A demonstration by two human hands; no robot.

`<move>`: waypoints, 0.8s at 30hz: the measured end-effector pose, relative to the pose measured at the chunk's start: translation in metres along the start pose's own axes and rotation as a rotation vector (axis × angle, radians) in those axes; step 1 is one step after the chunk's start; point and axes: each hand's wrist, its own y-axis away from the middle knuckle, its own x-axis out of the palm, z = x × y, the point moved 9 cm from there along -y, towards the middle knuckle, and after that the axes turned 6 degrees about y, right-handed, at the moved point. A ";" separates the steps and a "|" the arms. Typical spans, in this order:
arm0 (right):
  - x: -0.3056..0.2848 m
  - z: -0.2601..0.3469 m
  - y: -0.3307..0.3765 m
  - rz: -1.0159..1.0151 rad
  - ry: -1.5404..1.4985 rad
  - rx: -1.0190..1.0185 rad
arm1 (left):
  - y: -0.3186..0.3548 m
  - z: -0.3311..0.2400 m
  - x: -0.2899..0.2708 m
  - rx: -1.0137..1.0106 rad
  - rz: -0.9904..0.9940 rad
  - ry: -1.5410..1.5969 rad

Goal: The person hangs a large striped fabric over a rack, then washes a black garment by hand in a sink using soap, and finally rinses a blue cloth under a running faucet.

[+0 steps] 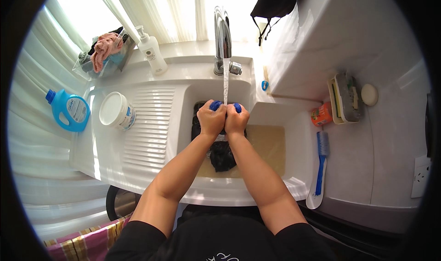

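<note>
Side by side under the running tap (223, 38), my left hand (211, 121) and my right hand (237, 120) are both closed in fists. Each grips part of a wet blue cloth (215, 105), which shows only as small bunches above the fingers; its full shape is hidden. The stream falls between the two hands. Below them, a dark, soaked black cloth (223, 158) lies in the white sink (296, 162), partly in cloudy yellowish water (266, 146). My forearms cover some of the basin.
Left of the basin is a ribbed washboard (149, 127), with a white tub (115, 111), blue detergent bottle (71, 110), white pump bottle (151, 54) and clear bin (85, 68) of cloths. On the right are a blue brush (320, 162), orange pack (321, 114) and wall holder (347, 98).
</note>
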 end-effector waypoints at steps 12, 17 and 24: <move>0.006 -0.015 0.033 0.695 -0.476 0.648 | 0.026 -0.046 -0.005 0.416 0.319 -0.033; 0.000 -0.019 -0.007 0.442 -0.560 0.399 | 0.036 -0.030 -0.017 0.342 0.403 0.053; 0.013 0.011 0.008 0.358 -0.361 0.123 | 0.059 0.033 0.015 -0.956 0.390 1.004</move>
